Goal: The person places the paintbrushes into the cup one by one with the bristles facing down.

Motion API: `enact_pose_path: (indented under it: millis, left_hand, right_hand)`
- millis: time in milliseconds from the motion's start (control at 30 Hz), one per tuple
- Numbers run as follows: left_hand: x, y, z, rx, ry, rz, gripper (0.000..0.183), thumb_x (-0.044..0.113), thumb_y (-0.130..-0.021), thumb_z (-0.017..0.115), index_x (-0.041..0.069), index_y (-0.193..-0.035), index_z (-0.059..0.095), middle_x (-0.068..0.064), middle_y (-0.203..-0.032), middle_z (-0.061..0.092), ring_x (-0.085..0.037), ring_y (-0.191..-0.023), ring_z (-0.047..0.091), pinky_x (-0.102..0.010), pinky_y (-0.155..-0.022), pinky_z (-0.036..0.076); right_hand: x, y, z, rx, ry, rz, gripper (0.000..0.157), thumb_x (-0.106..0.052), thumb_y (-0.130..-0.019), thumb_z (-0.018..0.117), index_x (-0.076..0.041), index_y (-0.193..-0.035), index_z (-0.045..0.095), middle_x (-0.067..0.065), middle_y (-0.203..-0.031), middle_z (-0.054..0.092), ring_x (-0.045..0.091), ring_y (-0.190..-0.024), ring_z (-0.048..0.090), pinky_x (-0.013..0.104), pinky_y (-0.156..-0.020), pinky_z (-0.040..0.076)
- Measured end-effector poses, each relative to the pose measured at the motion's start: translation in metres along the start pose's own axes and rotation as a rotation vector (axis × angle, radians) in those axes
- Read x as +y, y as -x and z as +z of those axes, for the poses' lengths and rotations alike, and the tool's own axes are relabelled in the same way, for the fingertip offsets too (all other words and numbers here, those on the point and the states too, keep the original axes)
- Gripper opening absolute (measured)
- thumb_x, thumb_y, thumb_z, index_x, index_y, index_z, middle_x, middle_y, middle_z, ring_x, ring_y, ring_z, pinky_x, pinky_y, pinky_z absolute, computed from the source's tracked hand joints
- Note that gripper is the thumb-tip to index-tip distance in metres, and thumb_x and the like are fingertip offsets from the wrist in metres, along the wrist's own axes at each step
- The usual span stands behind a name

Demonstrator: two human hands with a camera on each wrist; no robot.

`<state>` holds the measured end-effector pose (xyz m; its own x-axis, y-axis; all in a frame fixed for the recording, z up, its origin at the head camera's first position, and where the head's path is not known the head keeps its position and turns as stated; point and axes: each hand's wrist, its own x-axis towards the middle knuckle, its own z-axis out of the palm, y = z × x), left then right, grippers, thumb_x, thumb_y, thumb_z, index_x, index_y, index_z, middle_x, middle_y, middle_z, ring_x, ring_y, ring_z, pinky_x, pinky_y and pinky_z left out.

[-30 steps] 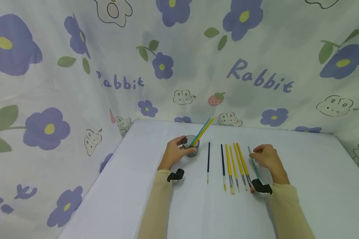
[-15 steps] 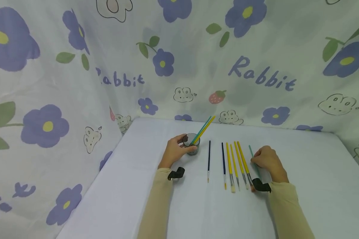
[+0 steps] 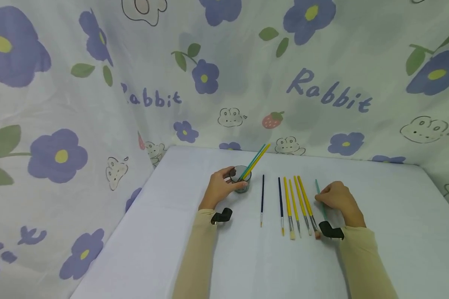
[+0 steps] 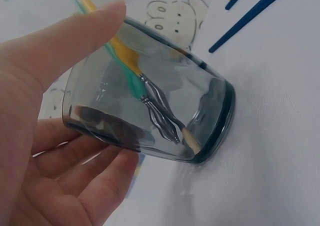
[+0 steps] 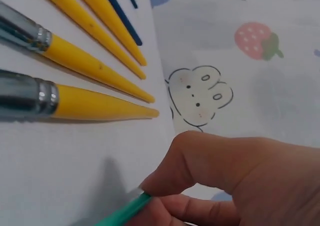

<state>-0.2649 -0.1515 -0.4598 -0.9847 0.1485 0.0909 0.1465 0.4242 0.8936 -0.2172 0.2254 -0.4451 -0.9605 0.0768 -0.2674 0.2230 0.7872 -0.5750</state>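
My left hand [image 3: 220,189] holds a smoky, see-through glass [image 4: 165,101] between thumb and fingers. Inside the glass lean a green paintbrush [image 4: 131,81] and a yellow paintbrush [image 4: 127,58], bristles down and handles sticking out past the rim. To the right, my right hand [image 3: 338,199] pinches another green paintbrush [image 5: 122,213] by its handle between thumb and fingers. Its lower end is hidden behind the wrist strap in the head view. Just left of that hand lie several yellow paintbrushes [image 3: 300,203], handles pointing away from me.
Two dark blue paintbrushes, one nearer the glass [image 3: 262,199] and one beside the yellow ones [image 3: 280,203], lie on the white table [image 3: 239,257]. Behind the table hangs a flowered curtain [image 3: 247,83], which also runs along the left side.
The right hand has come down onto the green paintbrush's handle, then shifted slightly right with it, away from the yellow brushes. The left hand keeps its hold on the glass.
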Motion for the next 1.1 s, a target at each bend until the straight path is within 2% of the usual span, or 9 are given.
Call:
enact_pose_path:
  millis: [100,233,400,600,700,867,1000,1100]
  left_hand:
    - [-0.001,0.000,-0.003,0.001,-0.005,-0.004,0.091,0.047,-0.070,0.087,0.005,-0.143,0.051,-0.011,-0.135,0.060,-0.028,-0.132,0.054,-0.035,-0.106,0.054]
    - [-0.002,0.000,-0.002,0.005,-0.008,-0.010,0.093,0.051,-0.069,0.087,0.008,-0.143,0.051,-0.008,-0.134,0.060,-0.025,-0.131,0.055,-0.033,-0.105,0.054]
    - [-0.002,0.000,-0.003,0.010,-0.013,0.003,0.094,0.051,-0.069,0.087,0.006,-0.143,0.050,-0.008,-0.134,0.060,-0.026,-0.130,0.055,-0.034,-0.105,0.055]
    - [0.000,-0.001,-0.002,0.004,-0.019,-0.009,0.093,0.051,-0.069,0.086,0.008,-0.143,0.051,-0.007,-0.134,0.060,-0.025,-0.131,0.055,-0.033,-0.105,0.054]
    - [-0.001,0.000,-0.002,0.000,-0.007,-0.001,0.091,0.049,-0.070,0.087,0.007,-0.143,0.051,-0.011,-0.134,0.060,-0.025,-0.130,0.055,-0.035,-0.106,0.054]
    - [-0.001,-0.003,-0.001,-0.009,-0.008,0.017,0.088,0.046,-0.072,0.086,0.005,-0.142,0.052,-0.016,-0.135,0.060,-0.026,-0.129,0.055,-0.037,-0.106,0.054]
    - [-0.002,-0.003,-0.001,-0.001,-0.019,0.004,0.089,0.048,-0.071,0.086,0.007,-0.142,0.052,-0.011,-0.134,0.060,-0.026,-0.130,0.055,-0.035,-0.105,0.054]
    - [-0.003,-0.002,-0.001,0.005,-0.026,-0.003,0.091,0.050,-0.070,0.086,0.008,-0.142,0.052,-0.008,-0.134,0.060,-0.025,-0.131,0.055,-0.034,-0.105,0.054]
  right_hand:
    - [0.001,-0.003,-0.002,-0.013,-0.080,-0.018,0.036,-0.025,-0.086,0.065,0.007,-0.103,0.068,0.003,-0.071,0.069,0.015,-0.068,0.062,0.025,-0.057,0.050]
    - [0.003,-0.005,-0.005,-0.013,-0.213,-0.013,0.043,-0.025,-0.087,0.063,0.008,-0.115,0.063,0.007,-0.084,0.072,0.012,-0.071,0.066,0.025,-0.062,0.057]
    - [0.002,-0.008,-0.005,-0.019,-0.349,0.003,0.047,-0.027,-0.090,0.062,0.005,-0.125,0.057,0.005,-0.096,0.071,0.008,-0.076,0.068,0.025,-0.068,0.059]
    - [0.002,-0.006,-0.008,-0.032,-0.467,0.023,0.051,-0.025,-0.092,0.061,0.004,-0.132,0.051,-0.011,-0.086,0.067,0.003,-0.076,0.067,0.022,-0.069,0.060]
    - [-0.001,-0.004,-0.008,-0.034,-0.533,0.025,0.053,-0.024,-0.092,0.061,0.004,-0.135,0.049,-0.018,-0.082,0.065,0.000,-0.075,0.068,0.021,-0.069,0.060]
    - [-0.005,-0.002,-0.009,-0.025,-0.651,0.015,0.046,-0.025,-0.093,0.064,-0.001,-0.130,0.050,-0.023,-0.081,0.065,-0.002,-0.075,0.069,0.018,-0.068,0.060]
    - [-0.008,-0.001,-0.009,-0.038,-0.766,0.013,0.030,-0.024,-0.094,0.066,-0.010,-0.117,0.054,-0.022,-0.081,0.066,-0.002,-0.076,0.070,0.015,-0.065,0.059]
    - [-0.011,0.001,-0.009,-0.046,-0.858,-0.001,0.024,-0.022,-0.095,0.065,-0.012,-0.114,0.053,-0.019,-0.084,0.067,-0.001,-0.077,0.071,0.015,-0.064,0.059]
